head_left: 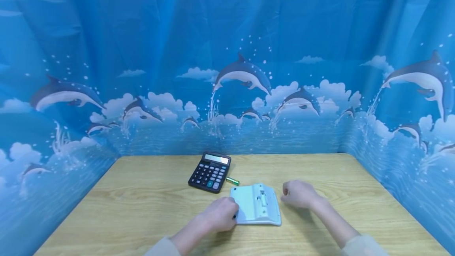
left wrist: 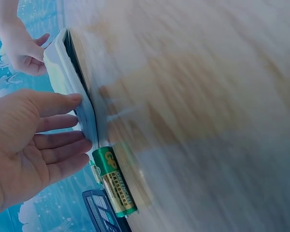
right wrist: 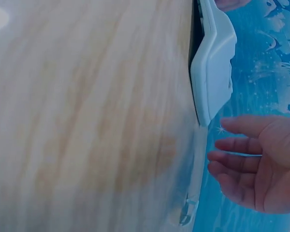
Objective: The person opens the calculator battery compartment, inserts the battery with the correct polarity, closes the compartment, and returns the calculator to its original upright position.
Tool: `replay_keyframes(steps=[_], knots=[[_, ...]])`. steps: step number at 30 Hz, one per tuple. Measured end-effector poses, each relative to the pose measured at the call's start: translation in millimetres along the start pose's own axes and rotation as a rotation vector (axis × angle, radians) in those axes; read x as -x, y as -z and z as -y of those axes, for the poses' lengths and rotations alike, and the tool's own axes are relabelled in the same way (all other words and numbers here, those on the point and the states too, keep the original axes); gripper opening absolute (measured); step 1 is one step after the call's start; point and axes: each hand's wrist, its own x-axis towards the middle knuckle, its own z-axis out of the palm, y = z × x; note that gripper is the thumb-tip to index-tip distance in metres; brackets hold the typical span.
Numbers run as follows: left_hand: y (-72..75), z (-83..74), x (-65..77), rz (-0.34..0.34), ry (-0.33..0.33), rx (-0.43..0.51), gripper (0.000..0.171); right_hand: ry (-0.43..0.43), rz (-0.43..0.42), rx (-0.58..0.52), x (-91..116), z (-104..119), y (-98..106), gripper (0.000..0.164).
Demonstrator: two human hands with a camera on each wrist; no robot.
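Observation:
A light blue device (head_left: 249,204) lies face down on the table, its battery compartment (head_left: 263,200) uncovered. I cannot tell whether a cell lies inside. My left hand (head_left: 221,213) is at its left edge; in the left wrist view the thumb and loosely bent fingers of this hand (left wrist: 43,135) lie against the edge, without a clear grip. Close to those fingertips is a green and gold GP battery (left wrist: 114,181). My right hand (head_left: 300,194) hovers right of the device, its relaxed fingers holding nothing in the right wrist view. Near it lies a small pale clip-like piece (right wrist: 187,211).
A black desk calculator (head_left: 209,172) lies face up behind and left of the device. Another green battery (head_left: 232,181) rests between them. The wooden table (head_left: 142,200) is bordered by a blue dolphin-print curtain (head_left: 160,50).

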Motion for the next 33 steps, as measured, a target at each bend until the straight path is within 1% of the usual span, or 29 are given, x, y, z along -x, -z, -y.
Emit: replay_keyframes(steps=[2,6,9,14,19,21,28,33], knots=[[-0.4,1.3,0.3,0.003,0.002,0.005,0.009,0.011,0.017,-0.035,-1,2,-2,0.014],[-1.2,4.8,0.4,0.023,0.010,0.028,0.016,0.013,0.068,-0.105,-2,5,-8,0.030],[-2.0,7.2,0.4,0.033,0.010,0.039,0.022,0.032,0.098,-0.136,-3,6,-13,0.035],[-2.2,9.1,1.0,0.047,0.018,0.039,0.028,0.110,0.107,-0.154,-3,3,-15,0.043],[-1.0,8.1,2.3,0.048,0.025,0.041,0.028,0.231,0.105,-0.179,-2,-1,-14,0.051],[-0.8,7.5,2.5,0.045,0.025,0.041,0.028,0.274,0.106,-0.180,-1,-2,-14,0.052],[-0.3,5.1,2.6,0.059,0.044,0.043,0.028,0.365,0.116,-0.170,10,-3,-15,0.052],[-1.0,5.3,1.5,0.053,0.042,0.042,0.028,0.444,0.074,-0.104,22,1,-17,0.045]])
